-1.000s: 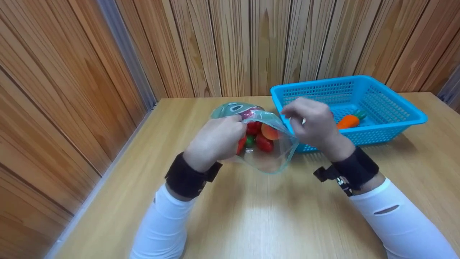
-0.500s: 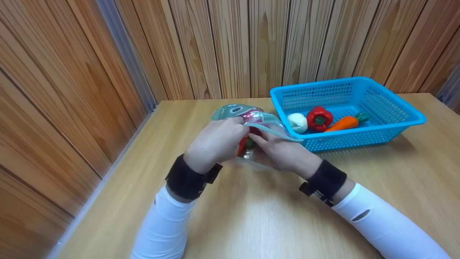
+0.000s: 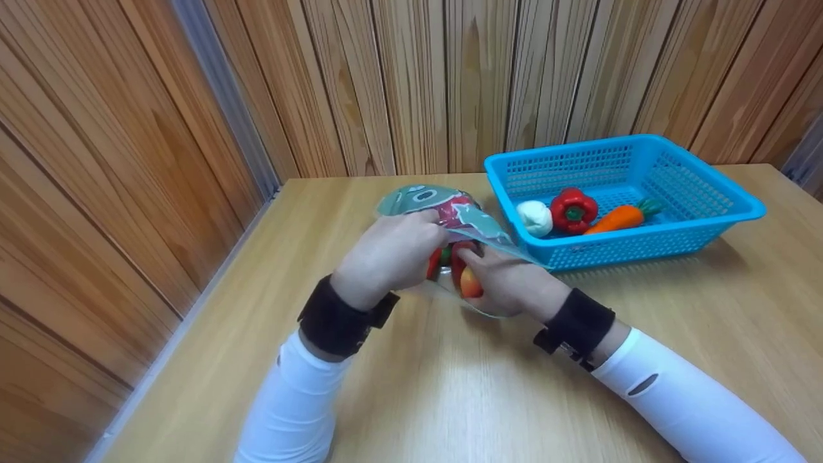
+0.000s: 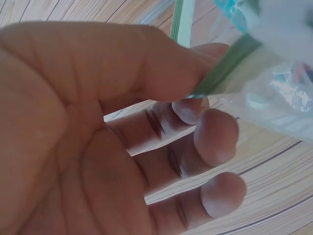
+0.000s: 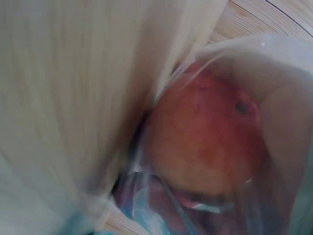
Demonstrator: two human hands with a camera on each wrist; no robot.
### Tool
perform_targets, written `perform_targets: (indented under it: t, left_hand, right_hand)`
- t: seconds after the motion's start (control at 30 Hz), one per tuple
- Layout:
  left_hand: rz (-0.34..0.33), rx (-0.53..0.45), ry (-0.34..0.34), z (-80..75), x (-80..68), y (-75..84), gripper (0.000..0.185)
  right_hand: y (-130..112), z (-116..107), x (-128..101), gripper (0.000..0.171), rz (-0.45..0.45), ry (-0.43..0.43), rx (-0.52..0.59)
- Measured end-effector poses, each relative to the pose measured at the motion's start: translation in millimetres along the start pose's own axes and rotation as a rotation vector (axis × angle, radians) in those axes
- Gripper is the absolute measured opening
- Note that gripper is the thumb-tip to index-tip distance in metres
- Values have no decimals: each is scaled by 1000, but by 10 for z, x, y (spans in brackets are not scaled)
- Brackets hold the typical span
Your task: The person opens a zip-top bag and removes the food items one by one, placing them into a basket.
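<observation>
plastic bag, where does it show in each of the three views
Head: the plastic bag lies mid-table, between both hands, left of the blue basket.
Left wrist: upper right, its green strip pinched by the left hand.
Right wrist: the film fills the frame, wrapped round an orange-red fruit.
Shared landmark: the wooden table.

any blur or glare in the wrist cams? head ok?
Head: sharp, even light, walls bowed by the wide lens. Left wrist: left hand fills the frame, bag washed out by glare. Right wrist: heavy blur, only an orange-red fruit behind plastic reads.
</observation>
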State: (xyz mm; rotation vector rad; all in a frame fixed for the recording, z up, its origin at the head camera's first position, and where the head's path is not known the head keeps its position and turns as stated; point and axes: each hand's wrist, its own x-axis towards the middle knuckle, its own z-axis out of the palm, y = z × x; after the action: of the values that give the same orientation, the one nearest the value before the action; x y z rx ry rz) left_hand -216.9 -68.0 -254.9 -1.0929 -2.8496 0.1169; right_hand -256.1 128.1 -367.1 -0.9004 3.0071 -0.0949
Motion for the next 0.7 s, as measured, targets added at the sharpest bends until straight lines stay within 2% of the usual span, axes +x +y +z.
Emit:
perform_targets:
  t: [0.03,0.1,0.2,0.3,0.47,0.53,0.6,0.7]
  left_hand:
    - [-2,-15,-2,2,-5,-2,38]
    - [-5,-23,-2,-3,-13,-9,37]
    - [-11,-24,14,-18,-19,-22,37]
    - [-8,-18,34,-23,-22,-36,37]
    - [-3,-33,65,-7,-35,-50,33]
    - [-4,-24,72,-2,-38,-54,32]
    - [-3,-10,77,1,-37,-56,33]
    - [-1,4,72,6,-39,-60,33]
  right_hand:
    - [-9,-13,4,74,9,-32,42]
    - [-21,-57,13,70,-10,-20,84]
    - [-32,-135,-3,59,-95,106,100]
    - [-39,-216,-54,54,-223,259,118]
    - [-49,-377,-125,43,-531,584,160]
    - [-48,-474,-162,36,-613,737,181]
    - [-26,-578,-209,33,-648,880,202]
    - [49,-703,-258,32,-615,1076,255]
